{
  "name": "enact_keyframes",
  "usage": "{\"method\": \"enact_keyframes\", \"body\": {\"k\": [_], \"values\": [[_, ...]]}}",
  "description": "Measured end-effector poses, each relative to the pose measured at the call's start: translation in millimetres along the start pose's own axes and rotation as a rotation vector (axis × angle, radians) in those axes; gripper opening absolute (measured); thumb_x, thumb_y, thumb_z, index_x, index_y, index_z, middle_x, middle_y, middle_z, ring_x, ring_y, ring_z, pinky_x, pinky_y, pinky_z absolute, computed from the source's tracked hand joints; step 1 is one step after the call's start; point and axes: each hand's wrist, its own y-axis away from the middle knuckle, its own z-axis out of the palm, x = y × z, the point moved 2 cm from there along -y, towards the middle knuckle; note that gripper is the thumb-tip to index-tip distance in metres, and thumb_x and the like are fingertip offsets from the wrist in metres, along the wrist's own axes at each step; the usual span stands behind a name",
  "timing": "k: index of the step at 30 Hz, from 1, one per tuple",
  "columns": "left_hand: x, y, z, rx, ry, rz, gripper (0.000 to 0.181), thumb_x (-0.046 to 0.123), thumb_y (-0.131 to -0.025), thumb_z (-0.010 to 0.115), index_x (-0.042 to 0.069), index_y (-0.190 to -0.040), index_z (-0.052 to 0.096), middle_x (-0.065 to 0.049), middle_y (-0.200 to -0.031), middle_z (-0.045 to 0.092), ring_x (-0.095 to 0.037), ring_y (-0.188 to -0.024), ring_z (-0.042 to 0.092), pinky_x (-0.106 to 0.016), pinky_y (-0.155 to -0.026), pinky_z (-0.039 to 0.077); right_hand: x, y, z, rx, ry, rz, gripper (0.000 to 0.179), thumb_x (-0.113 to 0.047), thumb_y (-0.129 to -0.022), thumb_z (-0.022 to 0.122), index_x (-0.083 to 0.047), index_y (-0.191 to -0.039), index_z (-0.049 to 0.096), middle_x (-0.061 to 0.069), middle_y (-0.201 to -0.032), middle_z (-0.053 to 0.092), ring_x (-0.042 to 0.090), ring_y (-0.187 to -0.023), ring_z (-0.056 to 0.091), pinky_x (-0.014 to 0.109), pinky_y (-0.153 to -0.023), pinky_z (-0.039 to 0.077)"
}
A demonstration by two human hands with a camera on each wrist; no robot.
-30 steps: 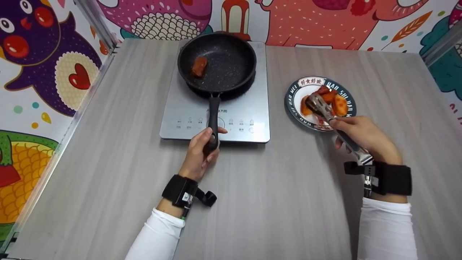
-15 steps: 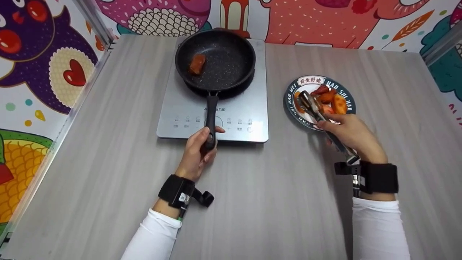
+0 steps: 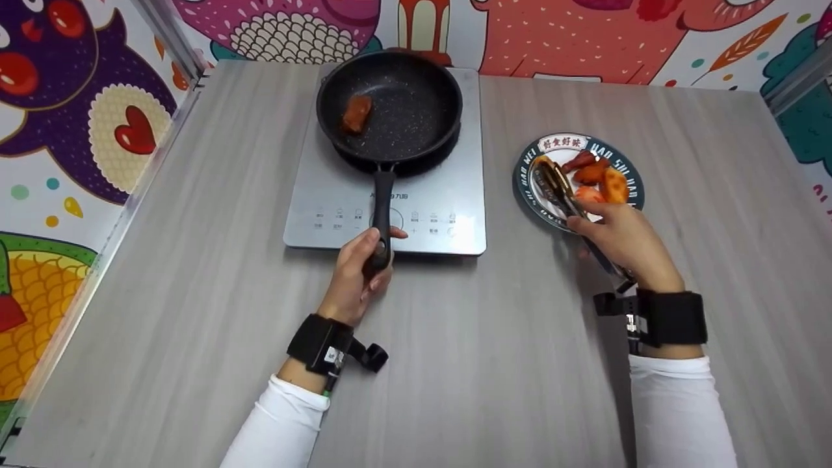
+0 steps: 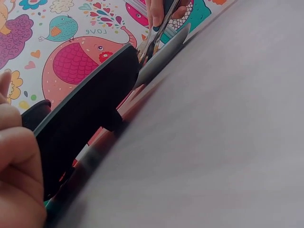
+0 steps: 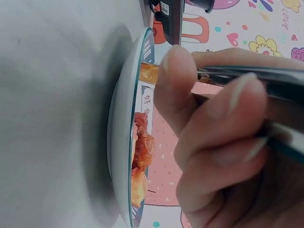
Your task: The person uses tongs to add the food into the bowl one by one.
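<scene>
My left hand point(image 3: 354, 276) grips the black handle point(image 3: 382, 201) of a speckled frying pan point(image 3: 409, 110). Inside the pan, toward its left side, lies one reddish-brown piece of food point(image 3: 357, 114). Over the plate point(image 3: 522, 188) at the right, my right hand point(image 3: 627, 244) holds metal tongs point(image 3: 552, 179) with dark grips. Their tips are at an orange-brown piece point(image 5: 148, 73) by the plate's left rim; whether they pinch it I cannot tell. Several glazed pieces of food point(image 3: 614, 185) sit on the plate's right half. The right wrist view shows curled fingers point(image 5: 223, 104) around the tongs.
The pan is on a silver induction cooker point(image 3: 448, 234) with touch controls along its front. Both stand on a grey wood-grain table point(image 3: 487, 364). Cartoon-printed walls point(image 3: 572, 39) border the table at the back and sides.
My right hand has moved left with the tongs, whose tips have gone from the middle of the food to the plate's left side. The left hand keeps its grip on the handle.
</scene>
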Motion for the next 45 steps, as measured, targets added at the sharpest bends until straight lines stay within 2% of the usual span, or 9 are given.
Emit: {"method": "enact_keyframes", "body": {"k": [3,6,10,13,22,28,33,41,45], "values": [[-0.2,-0.3,-0.1,0.001,-0.01,0.001,0.043,0.033,-0.092,0.043,-0.006,-0.109,0.052,0.003,-0.048,0.035,-0.008,-0.036,0.029,-0.028,-0.03,0.014,1.1,0.1,-0.1,-0.001,-0.02,0.001,0.057,-0.044,-0.088,0.05,-0.008,-0.132,0.044,0.009,-0.059,0.063,0.027,-0.074,0.059,0.034,-0.066,0.039],[-0.2,-0.5,-0.2,0.006,-0.014,-0.002,0.043,0.033,-0.092,0.044,-0.005,-0.109,0.053,0.003,-0.049,0.035,-0.008,-0.037,0.029,-0.028,-0.03,0.014,4.3,-2.3,2.0,-0.006,-0.086,0.03,0.054,-0.043,-0.088,0.05,-0.01,-0.13,0.046,0.009,-0.061,0.063,0.024,-0.069,0.058,0.032,-0.059,0.042],[1.1,-0.1,0.7,0.006,-0.009,-0.004,0.043,0.033,-0.092,0.044,-0.006,-0.109,0.053,0.003,-0.05,0.035,-0.008,-0.037,0.03,-0.028,-0.03,0.015,10.5,-6.2,5.7,-0.045,-0.266,0.13,0.05,-0.04,-0.09,0.05,-0.007,-0.128,0.047,0.01,-0.066,0.064,0.019,-0.051,0.055,0.031,-0.046,0.044],[2.3,0.1,1.5,0.001,-0.001,-0.004,0.043,0.033,-0.092,0.044,-0.006,-0.109,0.053,0.003,-0.05,0.035,-0.008,-0.037,0.03,-0.028,-0.03,0.014,13.3,-8.0,7.1,-0.062,-0.358,0.185,0.049,-0.037,-0.091,0.049,-0.003,-0.126,0.047,0.01,-0.071,0.064,0.02,-0.048,0.055,0.033,-0.044,0.047],[1.5,-0.9,1.7,0.002,-0.012,-0.009,0.046,0.035,-0.092,0.045,-0.007,-0.109,0.052,0.002,-0.049,0.033,-0.009,-0.036,0.028,-0.028,-0.03,0.014,19.3,-11.2,7.7,0.019,-0.413,0.257,0.039,-0.035,-0.088,0.05,-0.003,-0.11,0.057,0.006,-0.073,0.064,0.017,-0.047,0.055,0.03,-0.045,0.047],[1.6,-0.7,1.0,0.008,-0.006,-0.004,0.044,0.034,-0.092,0.045,-0.007,-0.108,0.053,0.002,-0.048,0.034,-0.008,-0.036,0.028,-0.028,-0.031,0.015,19.1,-12.6,8.2,0.028,-0.476,0.261,0.037,-0.033,-0.088,0.051,-0.001,-0.106,0.057,0.004,-0.072,0.061,0.015,-0.045,0.053,0.029,-0.044,0.046],[3.8,-1.5,0.3,0.005,-0.007,0.003,0.044,0.034,-0.092,0.044,-0.007,-0.109,0.052,0.002,-0.049,0.034,-0.008,-0.036,0.028,-0.028,-0.031,0.014,17.8,-14.7,6.3,0.039,-0.555,0.222,0.036,-0.028,-0.091,0.046,0.004,-0.106,0.055,0.005,-0.071,0.059,0.014,-0.043,0.051,0.028,-0.042,0.045],[1.5,0.7,0.8,-0.007,-0.023,-0.009,0.045,0.035,-0.093,0.042,-0.005,-0.11,0.052,0.002,-0.05,0.035,-0.008,-0.037,0.029,-0.028,-0.031,0.015,13.7,-8.9,3.3,0.027,-0.886,0.153,0.027,-0.016,-0.091,0.049,0.01,-0.096,0.053,0.006,-0.063,0.055,0.013,-0.04,0.049,0.023,-0.037,0.042],[1.2,0.0,0.5,-0.002,-0.028,-0.005,0.043,0.035,-0.093,0.042,-0.004,-0.109,0.053,0.003,-0.049,0.035,-0.008,-0.038,0.03,-0.028,-0.031,0.015,11.6,-7.4,4.1,0.023,-0.94,0.144,0.029,-0.017,-0.091,0.05,0.011,-0.1,0.053,0.006,-0.063,0.055,0.013,-0.041,0.049,0.023,-0.037,0.042]]}}
